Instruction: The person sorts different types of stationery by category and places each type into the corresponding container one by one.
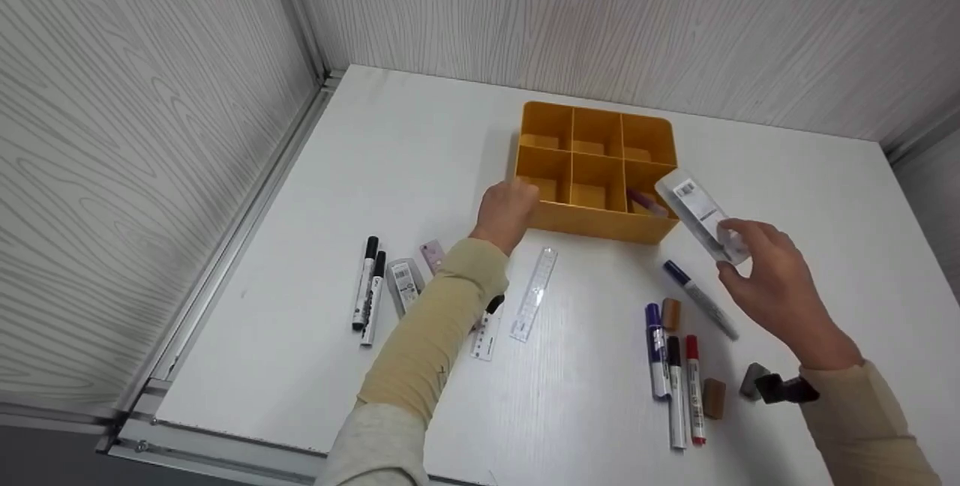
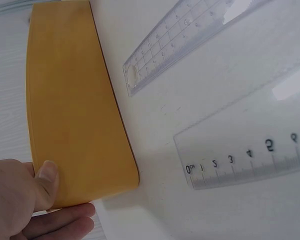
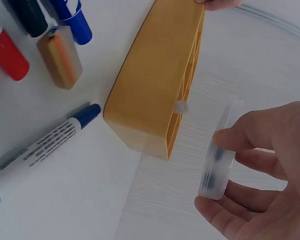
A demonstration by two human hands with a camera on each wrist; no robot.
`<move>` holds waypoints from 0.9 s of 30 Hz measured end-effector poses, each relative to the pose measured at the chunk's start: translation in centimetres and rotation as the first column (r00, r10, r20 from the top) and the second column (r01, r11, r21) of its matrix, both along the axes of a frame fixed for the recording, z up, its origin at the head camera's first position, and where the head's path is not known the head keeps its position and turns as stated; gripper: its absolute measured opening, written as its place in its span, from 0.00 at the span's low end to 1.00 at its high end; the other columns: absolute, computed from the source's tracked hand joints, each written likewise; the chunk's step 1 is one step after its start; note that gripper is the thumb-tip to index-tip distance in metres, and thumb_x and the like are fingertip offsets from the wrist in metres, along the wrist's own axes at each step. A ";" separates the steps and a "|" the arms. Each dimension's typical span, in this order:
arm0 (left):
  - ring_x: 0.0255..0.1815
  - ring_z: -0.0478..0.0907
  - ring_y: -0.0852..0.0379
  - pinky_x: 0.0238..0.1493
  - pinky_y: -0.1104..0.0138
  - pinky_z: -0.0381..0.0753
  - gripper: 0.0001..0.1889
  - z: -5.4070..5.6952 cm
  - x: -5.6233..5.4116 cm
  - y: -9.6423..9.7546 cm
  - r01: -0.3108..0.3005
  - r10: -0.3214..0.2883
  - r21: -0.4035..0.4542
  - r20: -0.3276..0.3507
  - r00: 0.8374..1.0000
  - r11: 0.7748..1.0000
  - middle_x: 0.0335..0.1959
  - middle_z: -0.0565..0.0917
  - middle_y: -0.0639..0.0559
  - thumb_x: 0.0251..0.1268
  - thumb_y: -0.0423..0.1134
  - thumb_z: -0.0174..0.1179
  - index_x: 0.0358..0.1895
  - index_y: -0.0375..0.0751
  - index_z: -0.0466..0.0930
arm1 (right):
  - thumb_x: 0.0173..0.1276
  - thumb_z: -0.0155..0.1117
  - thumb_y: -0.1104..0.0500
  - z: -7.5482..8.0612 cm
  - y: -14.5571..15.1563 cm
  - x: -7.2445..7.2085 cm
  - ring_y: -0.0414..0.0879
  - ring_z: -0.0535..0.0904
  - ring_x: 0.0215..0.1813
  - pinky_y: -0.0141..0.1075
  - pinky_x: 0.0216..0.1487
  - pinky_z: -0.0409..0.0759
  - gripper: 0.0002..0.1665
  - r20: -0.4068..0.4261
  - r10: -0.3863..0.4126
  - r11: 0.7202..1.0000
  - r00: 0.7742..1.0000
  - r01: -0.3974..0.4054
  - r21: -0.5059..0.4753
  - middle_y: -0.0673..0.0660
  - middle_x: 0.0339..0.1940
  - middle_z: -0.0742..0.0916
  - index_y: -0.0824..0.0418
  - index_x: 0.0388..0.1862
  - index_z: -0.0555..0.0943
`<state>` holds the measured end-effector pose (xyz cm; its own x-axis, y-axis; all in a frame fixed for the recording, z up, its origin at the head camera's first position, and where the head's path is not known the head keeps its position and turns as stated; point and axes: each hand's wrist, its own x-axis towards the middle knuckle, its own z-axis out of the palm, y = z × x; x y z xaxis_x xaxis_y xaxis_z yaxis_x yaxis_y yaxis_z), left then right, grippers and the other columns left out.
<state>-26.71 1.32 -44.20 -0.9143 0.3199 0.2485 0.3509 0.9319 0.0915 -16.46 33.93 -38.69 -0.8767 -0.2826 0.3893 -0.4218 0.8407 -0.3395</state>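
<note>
- Organizer [image 1: 600, 223], yellow and divided into six compartments in two rows of three, stands on the white table [image 1: 420, 133] in the head view; its front right compartment holds a slim purple-ended item [image 1: 646, 202], tilted against the front wall.
- Left hand [image 1: 506, 216], in the same view, clasps the organizer's front left corner.
- Right hand [image 1: 780, 283] grasps a translucent case [image 1: 697, 208] with a barcode label, held up at the organizer's right front corner.
- A second case [image 1: 403, 281], also labelled, lies on the table, partly hidden by the left sleeve [image 1: 420, 336]; two black-capped markers lie beside it.
- Near the right forearm lie a purple marker [image 1: 656, 351], a black-capped marker [image 1: 676, 388], a red marker [image 1: 694, 388] and a blue-capped marker [image 1: 697, 295].
- In the left wrist view, the thumb presses on the organizer's outer wall, with fingers bent round the end; two clear rulers lie beside it.
- In the right wrist view, thumb and fingers pinch the translucent case by its edges, apart from the organizer; something dark shows inside, too blurred to identify. A pale rounded tip protrudes beyond the organizer's rim.
</note>
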 end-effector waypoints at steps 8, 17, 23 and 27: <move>0.22 0.66 0.61 0.29 0.66 0.85 0.10 0.1 0.3 -0.2 -0.003 0.003 0.017 -0.008 1.000 1.000 0.23 0.86 0.50 0.63 0.23 0.60 0.30 0.39 0.89 | 0.58 0.67 0.74 1.0 -3.5 -1.4 0.70 0.77 0.55 0.64 0.50 0.80 0.31 0.083 0.058 0.998 0.995 -0.059 0.015 0.74 0.58 0.79 0.66 0.62 0.74; 0.27 0.80 0.60 0.33 0.65 0.86 0.09 -0.1 0.3 0.0 -0.013 0.013 -0.035 0.007 1.000 0.999 0.29 0.88 0.47 0.64 0.25 0.60 0.38 0.39 0.89 | 0.67 0.61 0.65 1.3 -6.8 -2.6 0.67 0.75 0.57 0.60 0.54 0.81 0.30 0.271 0.035 0.998 0.962 -0.046 0.035 0.74 0.63 0.76 0.64 0.69 0.70; 0.30 0.84 0.57 0.35 0.65 0.86 0.10 -0.2 0.3 0.2 0.004 -0.004 -0.022 0.013 1.000 1.000 0.31 0.89 0.47 0.63 0.25 0.61 0.40 0.39 0.89 | 0.67 0.58 0.64 0.6 -8.0 -3.4 0.63 0.79 0.49 0.56 0.45 0.86 0.27 0.232 0.066 0.996 0.970 -0.077 0.038 0.76 0.58 0.79 0.68 0.65 0.73; 0.30 0.84 0.56 0.35 0.64 0.87 0.10 -0.5 0.3 0.1 0.011 -0.011 -0.004 0.001 1.000 1.000 0.30 0.89 0.46 0.63 0.24 0.60 0.38 0.38 0.89 | 0.66 0.59 0.65 -0.2 -8.5 -4.1 0.62 0.82 0.45 0.54 0.42 0.87 0.23 0.200 0.082 0.995 0.976 -0.092 0.042 0.75 0.53 0.82 0.70 0.60 0.76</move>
<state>-26.46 1.39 -44.70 -0.9112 0.3306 0.2459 0.3606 0.9285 0.0881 -20.53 25.46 -38.89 -0.9060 -0.3761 0.1941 -0.4229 0.8220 -0.3813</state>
